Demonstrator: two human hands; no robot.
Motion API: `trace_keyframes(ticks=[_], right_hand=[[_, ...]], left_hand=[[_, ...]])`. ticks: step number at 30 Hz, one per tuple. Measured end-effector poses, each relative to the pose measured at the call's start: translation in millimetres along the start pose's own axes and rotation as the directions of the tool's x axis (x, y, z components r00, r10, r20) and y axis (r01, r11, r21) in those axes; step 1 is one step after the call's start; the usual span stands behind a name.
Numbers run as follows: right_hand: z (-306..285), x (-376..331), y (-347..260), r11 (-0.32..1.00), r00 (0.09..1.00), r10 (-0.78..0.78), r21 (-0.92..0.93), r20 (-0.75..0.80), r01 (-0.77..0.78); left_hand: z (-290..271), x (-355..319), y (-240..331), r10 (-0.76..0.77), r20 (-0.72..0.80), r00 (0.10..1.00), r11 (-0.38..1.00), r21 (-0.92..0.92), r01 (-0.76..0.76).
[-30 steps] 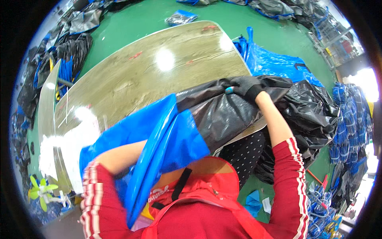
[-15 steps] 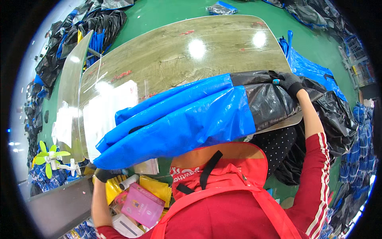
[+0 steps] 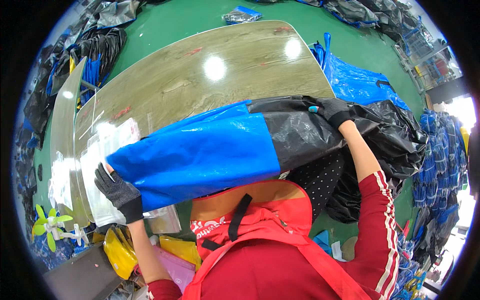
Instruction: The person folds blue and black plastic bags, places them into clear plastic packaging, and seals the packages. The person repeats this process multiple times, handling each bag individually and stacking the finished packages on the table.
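A long folded plastic sheet lies slantwise across the table's near side, with a glossy blue part (image 3: 210, 155) at left and a black part (image 3: 300, 132) at right. My left hand (image 3: 120, 195), in a dark grey knit glove with a bare thumb tip, is at the blue end, its fingers stretched out over clear plastic bags (image 3: 95, 200). My right hand (image 3: 331, 111), gloved alike and with a blue-green patch at one finger, is closed on the upper edge of the black part. More crumpled black sheeting (image 3: 395, 140) hangs off to the right.
The wood-patterned table (image 3: 190, 72) has a glossy top. A blue sheet bundle (image 3: 360, 77) lies beyond its right end. A green-bladed fan (image 3: 52, 225) stands at lower left, near yellow packets (image 3: 120, 252). Blue bundles (image 3: 440, 150) are stacked at far right.
My left hand has come up from below the blue end onto the table beside it. The blue folds have flattened into one broad panel. My right hand still grips the black part.
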State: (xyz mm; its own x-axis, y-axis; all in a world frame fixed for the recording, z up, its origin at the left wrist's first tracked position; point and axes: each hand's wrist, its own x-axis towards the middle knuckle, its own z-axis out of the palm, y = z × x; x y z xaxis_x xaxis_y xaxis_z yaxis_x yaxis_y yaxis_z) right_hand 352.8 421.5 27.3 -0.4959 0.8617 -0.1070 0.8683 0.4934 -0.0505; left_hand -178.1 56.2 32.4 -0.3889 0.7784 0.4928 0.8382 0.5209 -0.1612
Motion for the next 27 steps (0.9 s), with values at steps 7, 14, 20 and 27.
trace_keyframes(ticks=[7, 14, 20, 27], right_hand=[[6, -3, 4, 0.997, 0.997, -0.075, -0.038, -0.033, 0.073], [1, 1, -9, 1.000, 0.999, -0.024, -0.013, 0.027, 0.024], [-23, -43, 6, 0.956, 0.937, -0.092, -0.292, -0.336, -0.012], [22, -75, 44, 0.986, 0.756, 0.028, -0.107, -0.654, -0.129]], left_hand=[[57, 36, 19, 0.396, 0.332, 0.856, 0.910, -0.268, -0.317], [-52, 83, 232, 0.433, -0.098, 0.896, 0.729, -0.546, -0.412], [-12, 52, 361, 0.665, 0.000, 0.746, 0.570, -0.646, -0.508], [-8, 53, 403, 0.719, -0.166, 0.676, 0.380, -0.720, -0.581]])
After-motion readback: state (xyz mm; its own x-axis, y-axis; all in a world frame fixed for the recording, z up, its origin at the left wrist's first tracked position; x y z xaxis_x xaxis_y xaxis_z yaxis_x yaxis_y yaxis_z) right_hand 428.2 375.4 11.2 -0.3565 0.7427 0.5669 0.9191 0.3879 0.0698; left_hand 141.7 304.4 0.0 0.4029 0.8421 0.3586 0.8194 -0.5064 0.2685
